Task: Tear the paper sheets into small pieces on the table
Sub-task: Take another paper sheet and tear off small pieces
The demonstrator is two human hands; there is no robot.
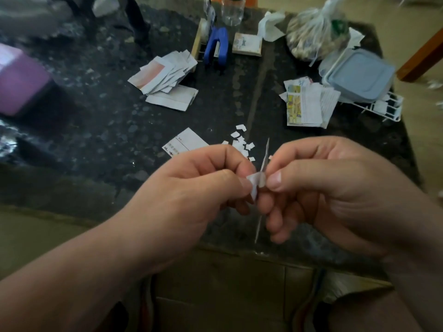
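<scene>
Both hands meet above the near edge of the dark stone table (96, 140). My left hand (201, 188) and my right hand (323, 188) each pinch the same narrow paper strip (257, 182), seen almost edge-on, between thumb and forefinger. Beyond the fingers lie several small torn white pieces (241, 142) on the table. A printed sheet (185, 142) lies flat just left of them. Two stacks of cut sheets sit farther back: one at centre left (165, 75), one at right (309, 104).
A blue stapler (217, 46), a small booklet (247, 44), a clear bottle (232, 10), a tied plastic bag (316, 37), a lidded plastic box (357, 75) on a white wire rack (386, 111) and a purple box (19, 80) crowd the table's back and sides.
</scene>
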